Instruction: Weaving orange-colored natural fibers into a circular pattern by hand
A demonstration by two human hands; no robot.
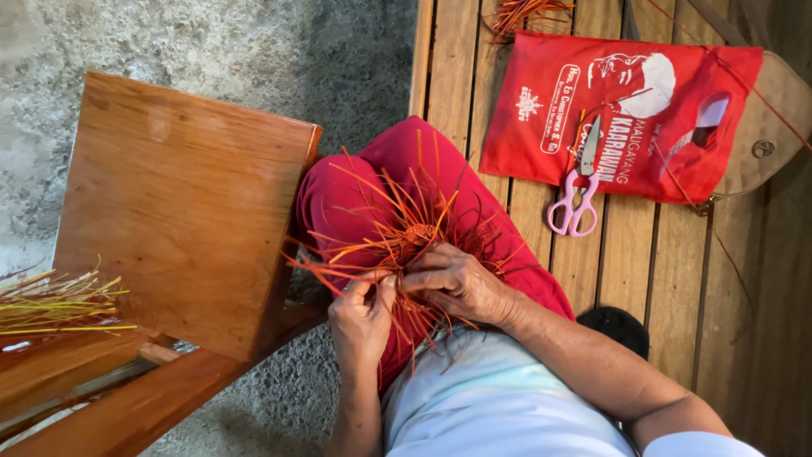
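Hands first: my left hand (359,309) pinches a few orange strips between thumb and fingers, and my right hand (454,281) is curled over the weave (414,237), fingers closed on more strips just beside the left. The weave sits on my lap, on my red trousers (355,199). It is one small piece: a tight, round knot of orange at the middle, with many thin strips fanning out in every direction, orange and red, some bent, some straight. I cannot count the strips, as they cross each other.

To my left stands one wooden stool (182,211), brown and smooth, its top tilted in this view. At its far left edge lies one bundle of yellow-green strips (55,300), well apart from my hands.

Farther off, on the slatted wooden bench (660,262) that I sit on, lies one pair of pink-handled scissors (579,190), closed, its blades resting on one red plastic bag (626,110) with white print. Beyond the bag, at the top edge, is one more tuft of orange strips (524,13).
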